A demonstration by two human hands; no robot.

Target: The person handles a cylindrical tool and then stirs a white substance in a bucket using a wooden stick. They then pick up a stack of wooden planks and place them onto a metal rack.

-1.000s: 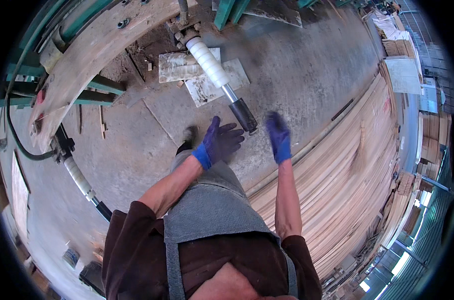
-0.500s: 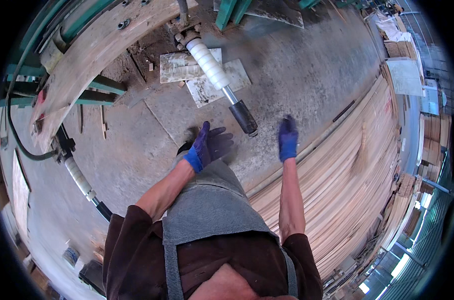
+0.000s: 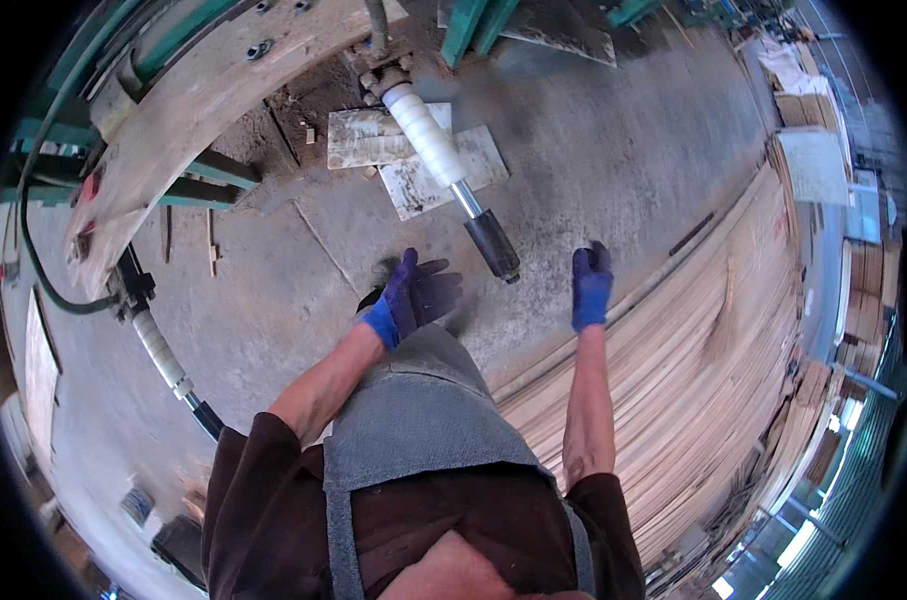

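My left hand (image 3: 414, 295), in a blue and purple glove, hangs over the floor in front of my apron (image 3: 424, 410). Its fingers are spread and hold nothing. Farther right, my right hand (image 3: 592, 288) wears a matching glove and is seen edge-on, its fingers foreshortened. It looks open, with nothing visible in it. Between and beyond the hands, a white ribbed cylinder (image 3: 426, 135) with a shiny rod and a dark end sleeve (image 3: 492, 246) slants toward me. Neither hand touches it.
Long light wooden strips (image 3: 664, 360) lie stacked to the right, with a straw broom (image 3: 724, 320) on them. A curved wooden board (image 3: 174, 140) rests on green metal framing at the left. Dirty pale panels (image 3: 444, 172) lie under the cylinder. A second, similar cylinder (image 3: 159, 350) stands left.
My right hand has shifted slightly right and nearer to me. The left hand stays almost in place, still spread. The surroundings have shifted slightly in view.
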